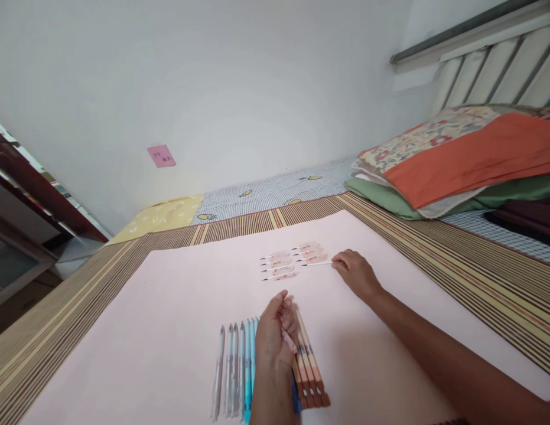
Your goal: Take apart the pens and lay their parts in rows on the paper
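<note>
My left hand (pixel 275 335) rests over a row of pens (pixel 239 369) laid side by side on a pale pink sheet (pixel 168 319); its fingers curl round a pink patterned pen barrel (pixel 289 339). White and light blue pens lie to its left, orange-brown pens (pixel 311 372) to its right. My right hand (pixel 357 273) reaches forward, pinching the end of a thin white refill (pixel 316 264). That refill lies beside a small group of pink patterned pen parts and refills (pixel 292 261) set in two short columns.
The pink sheet covers a striped woven mat (pixel 478 265) on a bed. Folded blankets and a pillow (pixel 461 159) are stacked at the right. A pink sticky note (pixel 161 156) is on the white wall. Dark wooden furniture (pixel 22 200) stands at left.
</note>
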The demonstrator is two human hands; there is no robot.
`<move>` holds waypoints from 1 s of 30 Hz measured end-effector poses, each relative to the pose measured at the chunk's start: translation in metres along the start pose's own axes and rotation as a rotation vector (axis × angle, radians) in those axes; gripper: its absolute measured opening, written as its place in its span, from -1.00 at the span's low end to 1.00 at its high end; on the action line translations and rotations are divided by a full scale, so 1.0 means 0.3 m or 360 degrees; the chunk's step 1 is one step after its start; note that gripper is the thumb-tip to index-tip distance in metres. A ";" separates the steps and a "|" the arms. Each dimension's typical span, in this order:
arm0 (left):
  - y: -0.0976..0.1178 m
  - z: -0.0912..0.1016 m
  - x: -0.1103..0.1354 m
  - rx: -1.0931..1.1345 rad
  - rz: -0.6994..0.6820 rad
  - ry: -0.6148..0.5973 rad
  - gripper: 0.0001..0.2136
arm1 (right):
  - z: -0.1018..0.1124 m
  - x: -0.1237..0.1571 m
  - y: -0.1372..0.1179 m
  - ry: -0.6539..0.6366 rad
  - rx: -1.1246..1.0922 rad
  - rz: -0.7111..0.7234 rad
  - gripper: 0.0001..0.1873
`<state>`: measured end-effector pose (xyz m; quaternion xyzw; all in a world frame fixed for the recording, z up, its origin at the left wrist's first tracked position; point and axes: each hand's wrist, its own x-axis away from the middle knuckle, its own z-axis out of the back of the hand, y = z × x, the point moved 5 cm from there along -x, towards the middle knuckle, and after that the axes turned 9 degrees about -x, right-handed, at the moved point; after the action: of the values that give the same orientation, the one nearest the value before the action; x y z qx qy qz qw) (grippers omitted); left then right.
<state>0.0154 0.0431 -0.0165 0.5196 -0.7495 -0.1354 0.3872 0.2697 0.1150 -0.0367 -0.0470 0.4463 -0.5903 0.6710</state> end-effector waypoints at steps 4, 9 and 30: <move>-0.005 0.001 -0.002 0.0009 0.0000 -0.0020 -0.81 | -0.017 -0.013 -0.004 -0.0075 0.0079 -0.0002 -0.87; -0.003 0.006 -0.002 -0.0005 -0.0027 0.0007 -0.80 | -0.041 -0.039 -0.011 -0.0090 0.0165 -0.0025 -0.89; -0.007 0.008 -0.007 -0.0055 -0.0013 0.0001 -0.80 | -0.048 -0.025 -0.009 -0.0040 0.0290 -0.0087 -0.89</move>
<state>0.0155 0.0436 -0.0203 0.5159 -0.7448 -0.1499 0.3958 0.2591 0.1272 -0.0397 -0.0053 0.3808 -0.6458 0.6617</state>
